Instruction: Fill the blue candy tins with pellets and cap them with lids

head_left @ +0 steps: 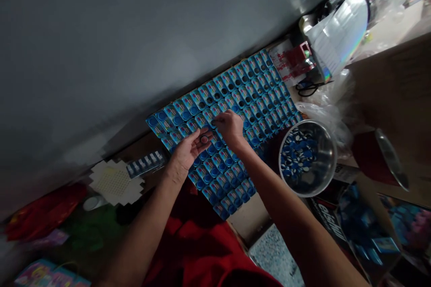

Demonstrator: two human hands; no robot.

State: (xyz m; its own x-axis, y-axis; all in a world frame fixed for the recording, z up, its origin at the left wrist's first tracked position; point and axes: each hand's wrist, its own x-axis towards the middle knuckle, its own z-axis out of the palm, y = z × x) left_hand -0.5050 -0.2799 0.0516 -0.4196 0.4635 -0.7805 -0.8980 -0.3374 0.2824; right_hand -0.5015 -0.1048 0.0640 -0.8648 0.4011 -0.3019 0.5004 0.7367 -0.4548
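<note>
Rows of small blue printed cards (215, 168), each with a round spot, lie side by side across the table. Dark round pieces sit on the spots of many cards towards the right; plain blue spots show at the left. My left hand (188, 151) is turned palm up over the rows, fingers partly curled, with a small round disc (204, 139) resting on them. Just right of it, my right hand (231, 129) is closed in a pinch above a card. A small dark round piece (213, 122) shows at its fingertips.
A metal bowl (332, 161) of blue and white round pieces stands at the right. Beyond it are black scissors (311, 87), plastic bags (332, 112) and a red bowl (377, 157). A strip pack (146, 164) lies on white sheets (107, 184) at left. A grey wall (134, 31) borders the far side.
</note>
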